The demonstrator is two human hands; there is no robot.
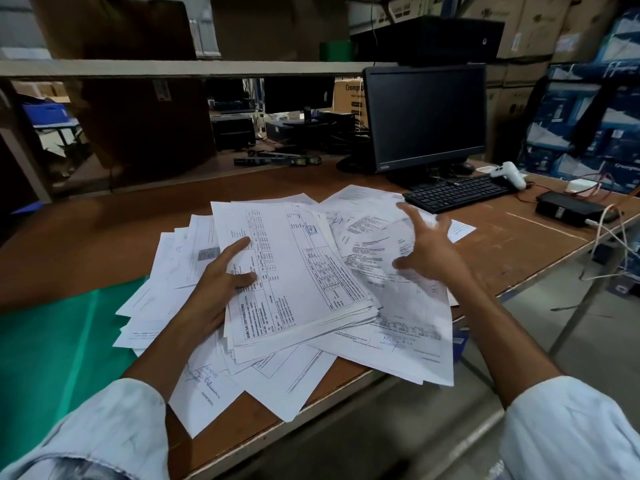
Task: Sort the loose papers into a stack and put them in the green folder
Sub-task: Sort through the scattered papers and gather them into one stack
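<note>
Printed white papers lie scattered over the brown table (502, 244). My left hand (221, 275) grips the left edge of a partly gathered stack of papers (298, 268), thumb on top, fingers under it. My right hand (426, 247) hovers with fingers spread above the loose papers (398, 306) on the right, holding nothing; whether it touches them is unclear. More loose sheets (277, 379) stick out past the table's front edge. The green folder (59, 341) lies flat on the table at the left, partly under the papers.
A black monitor (426, 116) and keyboard (457, 192) stand behind the papers. A white handheld device (509, 173), a black box (568, 207) and cables lie at the right. A shelf and cartons rise at the back. Floor lies to the lower right.
</note>
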